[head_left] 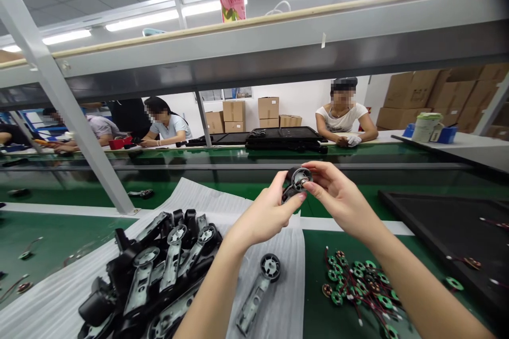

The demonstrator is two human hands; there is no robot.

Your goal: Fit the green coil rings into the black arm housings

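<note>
My left hand is closed around a black plastic housing with a round, grey-lined cup at its end, held up over the bench. My right hand grips the same round end, fingers behind the rim and thumb inside the cup. Something small and copper-coloured shows by that thumb tip, too small to name. A similar housing lies alone on white foam sheet below my hands. To the left, several more housings are heaped. Below my right forearm is a pile of small green ring-shaped circuit boards with thin wires.
A black tray holding a few wired boards lies at the right. A green conveyor belt runs across ahead. A metal post slants up at left, under an overhead shelf. Several people sit across the line.
</note>
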